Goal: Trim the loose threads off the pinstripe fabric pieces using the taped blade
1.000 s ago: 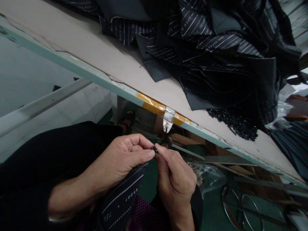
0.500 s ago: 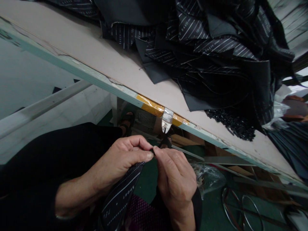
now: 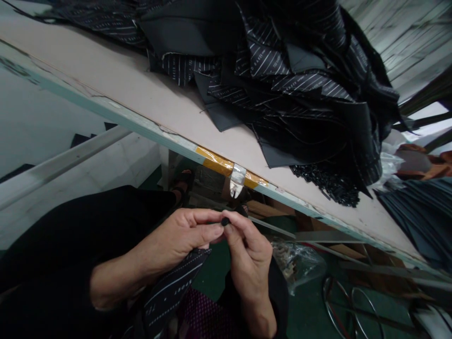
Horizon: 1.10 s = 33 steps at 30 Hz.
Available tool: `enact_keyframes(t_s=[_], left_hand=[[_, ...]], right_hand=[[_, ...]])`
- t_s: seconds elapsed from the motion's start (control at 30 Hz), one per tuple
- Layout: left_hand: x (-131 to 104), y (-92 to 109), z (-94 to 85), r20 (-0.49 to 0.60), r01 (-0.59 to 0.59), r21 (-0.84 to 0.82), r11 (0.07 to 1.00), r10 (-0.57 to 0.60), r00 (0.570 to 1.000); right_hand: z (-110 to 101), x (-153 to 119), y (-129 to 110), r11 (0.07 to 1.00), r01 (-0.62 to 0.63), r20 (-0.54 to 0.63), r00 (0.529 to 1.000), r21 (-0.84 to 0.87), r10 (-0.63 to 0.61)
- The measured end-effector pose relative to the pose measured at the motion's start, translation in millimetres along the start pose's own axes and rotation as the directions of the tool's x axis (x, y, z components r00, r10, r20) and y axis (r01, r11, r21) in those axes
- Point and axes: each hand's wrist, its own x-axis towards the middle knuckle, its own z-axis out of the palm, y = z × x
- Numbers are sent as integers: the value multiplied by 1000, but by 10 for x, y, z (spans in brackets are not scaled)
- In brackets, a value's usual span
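Observation:
My left hand (image 3: 187, 230) is closed, thumb against fingers, with a black striped, lettered fabric piece (image 3: 173, 292) hanging from beneath it toward my lap. My right hand (image 3: 249, 249) pinches a small dark round piece (image 3: 225, 221) between thumb and forefinger, where the fingertips of both hands meet. Whether that piece is joined to the fabric is hidden by the fingers. Just beyond the hands, a notched metal clip (image 3: 236, 185) is taped to the table's edge and points down toward me.
A large heap of black striped fabric pieces (image 3: 300, 84) covers the far part of the table (image 3: 169, 110). Beside it lies a pile of small black bits (image 3: 328, 188). Dark stacked sheets (image 3: 416, 212) are at right. Below are a clear plastic bag (image 3: 300, 263) and metal rings (image 3: 342, 306).
My right hand has turned and its thumb now shows, baring the small dark piece at the fingertips. The view has shifted slightly, so the table and heap appear farther left.

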Motion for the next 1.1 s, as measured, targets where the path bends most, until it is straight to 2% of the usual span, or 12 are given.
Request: enact_keyframes(t_s=[0.1,0.27,0.37,0.47,0.53,0.7,0.77,0.83,0.9,0.97,1.1], left_hand=[[24,-18,2,-37,-53,55,997,55,998],[34,-12,9,-68,-69,70,995,73,995],[26,24,13,-97,-76,140,987,90,991],[13,55,9,-103,-94,278,956,127,987],[6,58,9,-91,-114,355,928,156,984],[7,37,41,-72,-187,410,893,236,969],[12,36,51,-94,-182,387,904,235,967],[13,42,46,-142,-142,351,926,203,969],[7,58,23,-197,-102,320,942,172,965],[-1,78,-9,-235,-86,298,951,161,959],[-11,121,-59,-277,-61,249,966,132,952]], right_hand=[[21,-22,19,996,60,4,998,-68,-59],[6,-34,43,968,173,74,984,-183,-162],[-46,-5,4,972,135,104,988,-192,-117],[-99,44,-38,989,50,76,996,-142,-40],[-115,76,-46,995,35,45,999,-91,-31],[-88,115,-15,999,-1,3,1000,-50,2],[-71,126,-9,996,43,-18,999,-76,-45],[-56,148,-10,973,152,-45,986,-175,-163],[-45,181,-13,910,263,-51,955,-320,-294],[-37,219,-14,838,321,-35,927,-442,-373],[-22,281,-22,780,301,1,933,-548,-359]])
